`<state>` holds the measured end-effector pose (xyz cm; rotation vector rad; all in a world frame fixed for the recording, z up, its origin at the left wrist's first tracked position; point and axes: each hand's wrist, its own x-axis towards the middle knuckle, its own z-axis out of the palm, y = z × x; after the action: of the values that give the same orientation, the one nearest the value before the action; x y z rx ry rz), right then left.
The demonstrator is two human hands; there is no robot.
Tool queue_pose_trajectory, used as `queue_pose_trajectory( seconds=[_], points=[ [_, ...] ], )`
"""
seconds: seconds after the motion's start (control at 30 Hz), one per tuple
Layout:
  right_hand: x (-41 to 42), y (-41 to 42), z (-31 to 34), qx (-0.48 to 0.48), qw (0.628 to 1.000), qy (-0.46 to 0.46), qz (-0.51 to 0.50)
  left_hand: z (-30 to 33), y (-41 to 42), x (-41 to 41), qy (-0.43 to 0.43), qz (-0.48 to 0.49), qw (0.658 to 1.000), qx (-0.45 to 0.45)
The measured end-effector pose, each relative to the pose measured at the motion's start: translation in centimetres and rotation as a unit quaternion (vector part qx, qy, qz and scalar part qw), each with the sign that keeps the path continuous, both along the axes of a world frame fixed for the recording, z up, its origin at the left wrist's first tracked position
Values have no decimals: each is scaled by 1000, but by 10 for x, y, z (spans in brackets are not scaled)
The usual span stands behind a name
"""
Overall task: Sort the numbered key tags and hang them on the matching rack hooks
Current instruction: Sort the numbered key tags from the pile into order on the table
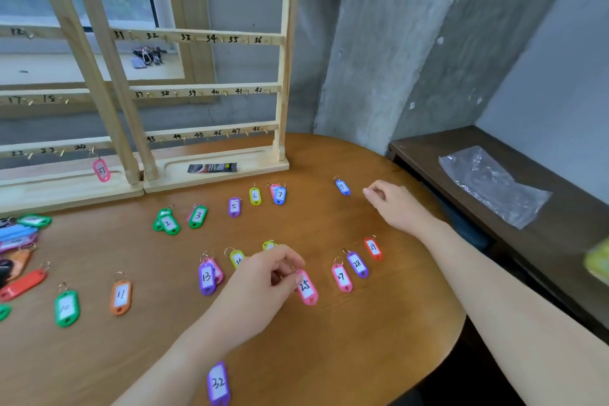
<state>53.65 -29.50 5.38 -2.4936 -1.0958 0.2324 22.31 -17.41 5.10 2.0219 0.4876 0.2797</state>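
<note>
My left hand (263,283) pinches the ring of a pink tag marked 25 (307,288) that lies on the round wooden table (379,339). My right hand (395,204) hovers with loosely curled fingers just right of a blue tag marked 9 (342,187), holding nothing. Numbered tags lie in rows: 2 (169,224), 3 (197,216), 5 (234,207), 6 (255,196), 7 (280,195), 13 (207,277), 27 (341,277), 28 (357,264), 29 (373,248). Behind them, a wooden rack (283,39) shows numbered hooks 25 to 48. A pink tag marked 37 (101,170) hangs on the left rack.
A heap of unsorted tags (19,241) lies at the table's left edge, with tags 10 (67,306), 11 (121,297) and 32 (218,382) nearer me. A dark sachet (212,168) rests on the rack base. A plastic bag (494,184) lies on a dark bench at right.
</note>
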Motion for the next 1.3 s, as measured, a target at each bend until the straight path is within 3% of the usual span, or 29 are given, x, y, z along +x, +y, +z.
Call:
queue_pose_trajectory(
  seconds=[0.3, 0.63, 1.17, 1.3],
  points=[
    [-75, -62, -7, 128, 991, 38, 17, -22, -21, 5, 16, -2, 999, 39],
    [-136, -96, -24, 227, 971, 65, -32, -33, -18, 5, 29, 7, 992, 121],
    [-170, -96, -24, 223, 970, 94, -32, -34, -8, 2, 37, 30, 979, 199],
    [-179, -79, -13, 247, 964, 101, -16, -19, 4, -16, -15, 57, 980, 192]
  ],
)
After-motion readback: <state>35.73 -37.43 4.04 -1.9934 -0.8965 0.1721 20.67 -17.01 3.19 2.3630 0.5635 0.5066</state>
